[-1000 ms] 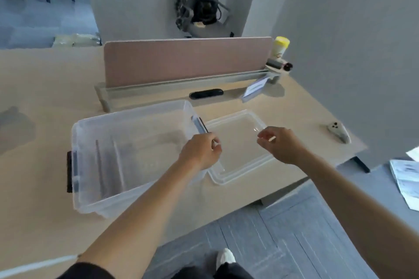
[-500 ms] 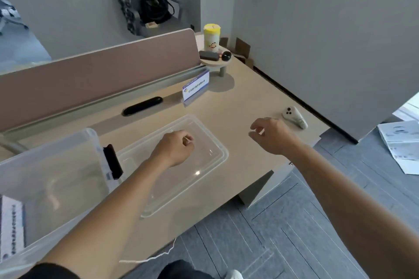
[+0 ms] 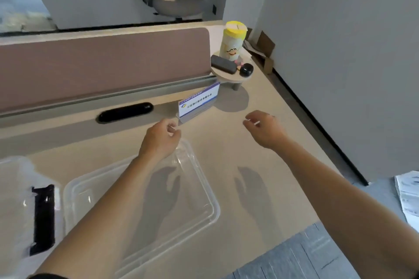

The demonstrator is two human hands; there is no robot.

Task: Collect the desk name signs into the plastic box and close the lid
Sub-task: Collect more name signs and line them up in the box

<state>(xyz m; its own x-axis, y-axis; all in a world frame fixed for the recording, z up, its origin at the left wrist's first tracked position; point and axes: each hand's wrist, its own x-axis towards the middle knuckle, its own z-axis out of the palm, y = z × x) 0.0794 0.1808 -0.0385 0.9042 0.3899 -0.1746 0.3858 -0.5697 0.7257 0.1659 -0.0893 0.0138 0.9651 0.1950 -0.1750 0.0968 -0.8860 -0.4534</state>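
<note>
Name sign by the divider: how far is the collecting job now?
Done: nothing certain; the plastic box contents are unclear. In hand: both hands, left hand and right hand, are empty, near the name sign standing on the desk. Left: put it in, fit the lid lying beside the box.

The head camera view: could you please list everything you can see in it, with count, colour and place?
desk name sign: one, white with blue trim, standing on the desk below the divider's right end
lid: one, clear, flat on the desk, under the left forearm
plastic box: one, clear with a black latch, left edge, open
divider: one, pinkish brown, along the desk's far side
black oblong object: one, below the divider
round shelf: one, beige, at the divider's right end
canister: one, yellow lid, on the shelf
dark case: one, on the shelf
papers: white, on the floor at right
left hand: empty, just short of the sign
right hand: empty, right of the sign
</note>
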